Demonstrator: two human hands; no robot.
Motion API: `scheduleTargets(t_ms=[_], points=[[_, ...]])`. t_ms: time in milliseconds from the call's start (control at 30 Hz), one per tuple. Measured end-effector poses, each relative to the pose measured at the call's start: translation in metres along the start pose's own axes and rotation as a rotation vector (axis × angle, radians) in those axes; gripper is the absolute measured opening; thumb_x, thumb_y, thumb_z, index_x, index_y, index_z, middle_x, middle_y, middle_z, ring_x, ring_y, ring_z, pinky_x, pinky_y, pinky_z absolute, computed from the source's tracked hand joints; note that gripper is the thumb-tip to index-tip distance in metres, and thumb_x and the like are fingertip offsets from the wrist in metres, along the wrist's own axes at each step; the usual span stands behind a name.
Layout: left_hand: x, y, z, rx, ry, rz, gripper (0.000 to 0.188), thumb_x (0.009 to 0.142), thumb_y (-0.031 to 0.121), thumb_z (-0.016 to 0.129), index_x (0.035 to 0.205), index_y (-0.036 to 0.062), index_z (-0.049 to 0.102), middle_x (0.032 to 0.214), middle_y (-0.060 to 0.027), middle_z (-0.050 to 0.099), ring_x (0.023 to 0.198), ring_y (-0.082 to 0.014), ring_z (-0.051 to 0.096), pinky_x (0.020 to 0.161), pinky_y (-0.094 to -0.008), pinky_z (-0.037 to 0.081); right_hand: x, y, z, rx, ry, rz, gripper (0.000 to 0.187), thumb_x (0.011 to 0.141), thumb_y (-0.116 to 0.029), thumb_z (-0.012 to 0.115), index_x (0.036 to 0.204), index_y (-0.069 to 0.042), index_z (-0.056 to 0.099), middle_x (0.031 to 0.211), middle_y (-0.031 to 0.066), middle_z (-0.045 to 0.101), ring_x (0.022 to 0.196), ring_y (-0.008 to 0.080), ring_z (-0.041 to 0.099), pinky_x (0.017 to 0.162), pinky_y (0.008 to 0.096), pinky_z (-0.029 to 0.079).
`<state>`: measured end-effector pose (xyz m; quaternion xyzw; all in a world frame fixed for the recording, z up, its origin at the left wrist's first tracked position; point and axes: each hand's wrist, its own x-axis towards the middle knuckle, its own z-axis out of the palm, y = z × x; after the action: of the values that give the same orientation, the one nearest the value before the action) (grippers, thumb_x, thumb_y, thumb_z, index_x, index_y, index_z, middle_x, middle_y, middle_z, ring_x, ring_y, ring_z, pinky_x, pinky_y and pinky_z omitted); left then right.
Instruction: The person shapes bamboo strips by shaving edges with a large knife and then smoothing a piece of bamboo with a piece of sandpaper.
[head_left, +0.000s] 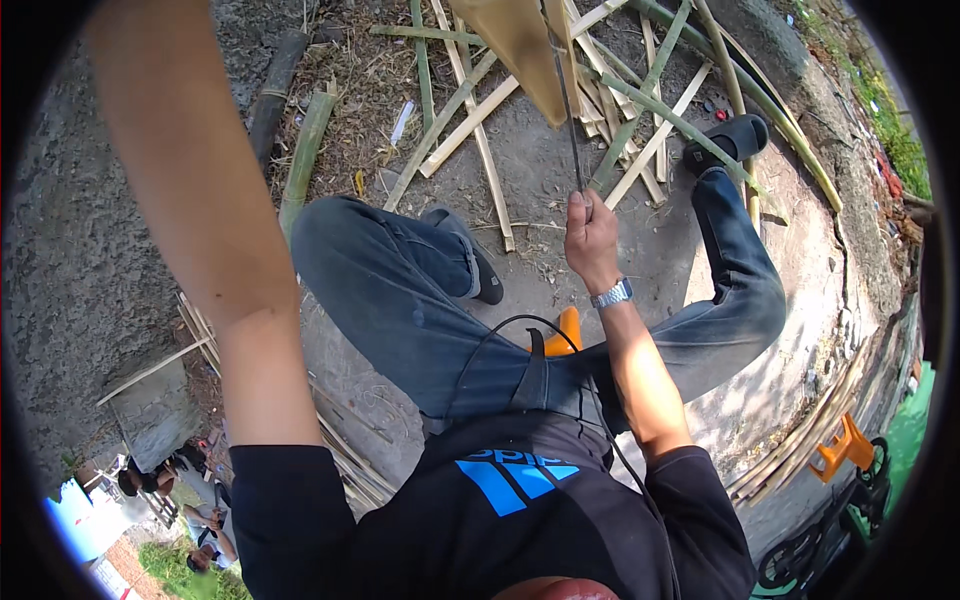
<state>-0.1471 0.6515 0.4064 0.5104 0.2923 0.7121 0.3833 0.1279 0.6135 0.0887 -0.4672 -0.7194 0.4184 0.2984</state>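
Observation:
My right hand [590, 240], with a metal watch on its wrist, is closed around the lower end of a thin dark rod or blade seen edge-on [568, 100]. This tool runs upward from my fist, alongside a broad pale tan strip, apparently split bamboo [515, 55], whose pointed end hangs down close to the camera. What supports the strip is cut off at the top edge. My left forearm [190, 170] reaches up past the top edge, so the left hand is outside the picture. Beyond my right fist, split bamboo strips [490, 180] lie crisscrossed on the ground.
Green bamboo poles [780, 115] lie at the far right. A black cord [470, 365] loops across my lap above an orange plastic seat [565, 330]. An orange chair [840, 450] and a two-wheeler [800, 555] stand lower right. People [205, 535] are at lower left, beside rough concrete [90, 240].

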Motion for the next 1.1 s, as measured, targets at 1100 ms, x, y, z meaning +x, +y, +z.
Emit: scheduleTargets(t_ms=[1100], points=[[0.01,-0.102,-0.012,0.242,0.227,0.053,0.067,0.103,0.064,0.048,0.111,-0.0006,0.064,0.092,-0.0183,0.073,0.07,-0.0224,0.069,0.065,-0.0343,0.056,-0.04,-0.004,0.036,0.256,-0.184,0.662,0.073,0.107,-0.058,0.041,0.071,0.003,0.059,0.057,0.0191,0.058,0.048,0.0297,0.059,0.049,0.0442,0.046]])
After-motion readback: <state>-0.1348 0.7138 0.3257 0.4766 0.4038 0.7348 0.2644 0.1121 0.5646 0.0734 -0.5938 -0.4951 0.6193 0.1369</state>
